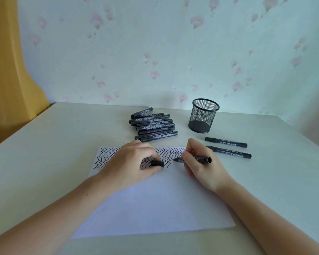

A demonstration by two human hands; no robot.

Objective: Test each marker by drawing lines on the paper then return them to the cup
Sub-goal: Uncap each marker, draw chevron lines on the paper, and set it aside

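Observation:
A white sheet of paper (155,203) lies in front of me, its far part covered with black zigzag lines. My right hand (201,162) grips an uncapped black marker (197,159), tip pointing left just over the paper beside the last zigzags. My left hand (131,162) rests on the paper and pinches the marker's black cap (157,163). A pile of several black markers (153,126) lies behind the paper. The black mesh cup (203,115) stands at the back right and looks empty.
Two capped black markers (226,147) lie side by side to the right of the paper, in front of the cup. The pale table (53,144) meets a flowered wall at the back. A yellow curtain (6,70) hangs at the left.

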